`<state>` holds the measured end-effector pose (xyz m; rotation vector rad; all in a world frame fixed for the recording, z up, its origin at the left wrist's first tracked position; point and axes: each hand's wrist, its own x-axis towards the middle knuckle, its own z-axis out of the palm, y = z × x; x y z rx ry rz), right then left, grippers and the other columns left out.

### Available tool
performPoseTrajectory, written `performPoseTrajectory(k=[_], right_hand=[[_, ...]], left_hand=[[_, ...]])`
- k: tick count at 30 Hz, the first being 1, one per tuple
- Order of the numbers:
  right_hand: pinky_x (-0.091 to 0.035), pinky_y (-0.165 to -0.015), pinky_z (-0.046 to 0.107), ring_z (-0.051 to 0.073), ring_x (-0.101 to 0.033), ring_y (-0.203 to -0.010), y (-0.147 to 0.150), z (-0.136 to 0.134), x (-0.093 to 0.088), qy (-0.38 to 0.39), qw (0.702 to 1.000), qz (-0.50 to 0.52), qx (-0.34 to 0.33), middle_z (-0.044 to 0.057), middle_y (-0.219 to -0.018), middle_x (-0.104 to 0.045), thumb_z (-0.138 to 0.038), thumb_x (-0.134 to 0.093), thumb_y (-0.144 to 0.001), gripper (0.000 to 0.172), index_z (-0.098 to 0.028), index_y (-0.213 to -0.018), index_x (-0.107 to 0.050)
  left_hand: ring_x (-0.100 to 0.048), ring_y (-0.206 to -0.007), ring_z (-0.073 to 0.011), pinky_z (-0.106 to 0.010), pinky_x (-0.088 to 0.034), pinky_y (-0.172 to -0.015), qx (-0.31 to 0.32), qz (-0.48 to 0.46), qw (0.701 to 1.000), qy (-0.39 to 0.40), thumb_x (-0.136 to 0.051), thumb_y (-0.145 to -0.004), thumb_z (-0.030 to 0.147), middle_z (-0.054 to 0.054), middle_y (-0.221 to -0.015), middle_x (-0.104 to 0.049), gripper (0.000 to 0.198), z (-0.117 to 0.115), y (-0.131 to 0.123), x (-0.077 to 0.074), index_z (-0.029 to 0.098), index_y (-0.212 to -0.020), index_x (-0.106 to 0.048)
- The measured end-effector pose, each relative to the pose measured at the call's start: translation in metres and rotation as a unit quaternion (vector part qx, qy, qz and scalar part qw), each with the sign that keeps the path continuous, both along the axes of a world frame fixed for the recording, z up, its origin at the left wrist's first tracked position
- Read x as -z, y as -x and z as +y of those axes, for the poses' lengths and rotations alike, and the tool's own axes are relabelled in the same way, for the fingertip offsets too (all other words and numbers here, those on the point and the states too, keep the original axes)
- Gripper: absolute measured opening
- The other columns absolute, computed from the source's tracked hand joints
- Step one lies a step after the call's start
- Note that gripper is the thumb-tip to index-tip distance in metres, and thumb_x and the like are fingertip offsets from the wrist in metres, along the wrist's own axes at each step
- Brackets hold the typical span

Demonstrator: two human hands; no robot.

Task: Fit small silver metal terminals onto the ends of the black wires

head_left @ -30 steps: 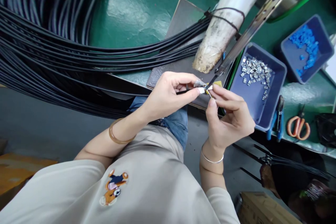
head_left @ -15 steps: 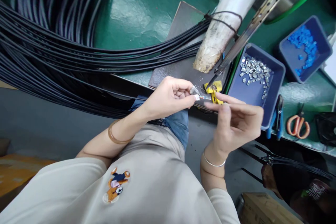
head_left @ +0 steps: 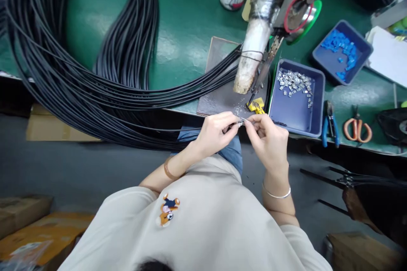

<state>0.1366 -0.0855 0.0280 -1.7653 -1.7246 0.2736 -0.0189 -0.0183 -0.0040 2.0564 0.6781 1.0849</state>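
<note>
From here, I see the left hand (head_left: 219, 130) pinching a thin, round black cable (head_left: 171, 129), its end between both hands; the right hand (head_left: 270, 139) nips a fine, pale wire (head_left: 244, 120) there. Probably wire-sorting; the next move calls for steady fingertips.

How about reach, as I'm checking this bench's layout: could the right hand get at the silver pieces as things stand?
Probably yes: the right hand is near the open tray and nothing covers the silver pieces, but the hand's fingers are busy at a cable end.
</note>
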Motion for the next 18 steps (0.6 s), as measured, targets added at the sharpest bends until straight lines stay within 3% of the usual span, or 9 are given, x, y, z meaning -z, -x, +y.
performPoseTrajectory(k=[2,4,7,9,12,18], right_hand=[[-0.034,-0.052,0.018,0.003,-0.042,-0.05,-0.001,0.001,-0.005,0.052,0.997,0.063,-0.018,-0.008,-0.06,-0.047,-0.029,-0.058,-0.093,0.011,-0.019,-0.088,-0.058],[-0.03,-0.047,0.017,0.003,-0.035,-0.048,-0.002,0.002,-0.008,0.098,0.983,0.144,-0.05,-0.009,-0.058,-0.041,-0.032,-0.057,-0.093,0.016,-0.019,-0.085,-0.056],[-0.023,-0.043,0.018,0.003,-0.03,-0.046,-0.002,0.005,-0.006,0.116,0.959,0.246,-0.077,-0.01,-0.056,-0.037,-0.037,-0.061,-0.09,0.021,-0.018,-0.082,-0.057],[-0.026,-0.043,0.017,0.003,-0.034,-0.046,0.0,0.005,-0.001,0.069,0.963,0.259,-0.03,-0.009,-0.057,-0.043,-0.039,-0.063,-0.088,0.022,-0.018,-0.083,-0.06],[-0.031,-0.046,0.018,0.004,-0.04,-0.048,0.004,0.005,0.005,-0.001,0.974,0.221,0.054,-0.007,-0.059,-0.051,-0.04,-0.064,-0.087,0.022,-0.018,-0.084,-0.064],[-0.033,-0.046,0.019,0.004,-0.043,-0.046,0.004,0.003,0.006,0.015,0.979,0.202,0.022,-0.006,-0.058,-0.054,-0.036,-0.061,-0.089,0.022,-0.017,-0.077,-0.062]], left_hand=[[-0.041,-0.057,-0.0059,-0.02,-0.035,-0.056,0.007,-0.015,0.999,0.029,-0.058,-0.089,0.013,0.001,-0.064,-0.052,0.013,-0.002,0.004,0.0,0.009,-0.083,-0.068],[-0.045,-0.06,-0.0062,-0.019,-0.038,-0.058,0.031,-0.047,0.992,0.116,-0.06,-0.089,0.018,0.001,-0.067,-0.054,0.013,-0.002,0.008,0.0,0.011,-0.08,-0.066],[-0.05,-0.06,-0.0064,-0.019,-0.043,-0.059,0.108,-0.117,0.942,0.296,-0.067,-0.085,0.027,0.001,-0.067,-0.056,0.018,-0.002,0.012,0.0,0.012,-0.077,-0.062],[-0.05,-0.056,-0.005,-0.018,-0.043,-0.057,0.14,-0.151,0.907,0.367,-0.07,-0.083,0.031,0.001,-0.066,-0.057,0.022,0.0,0.014,0.0,0.012,-0.079,-0.062],[-0.047,-0.051,-0.003,-0.017,-0.04,-0.052,0.137,-0.173,0.885,0.41,-0.075,-0.08,0.034,0.001,-0.065,-0.059,0.025,0.004,0.014,-0.001,0.011,-0.081,-0.064],[-0.052,-0.053,-0.0044,-0.019,-0.045,-0.057,0.159,-0.173,0.857,0.459,-0.082,-0.072,0.037,-0.002,-0.066,-0.067,0.03,0.012,0.011,-0.003,0.011,-0.077,-0.07]])
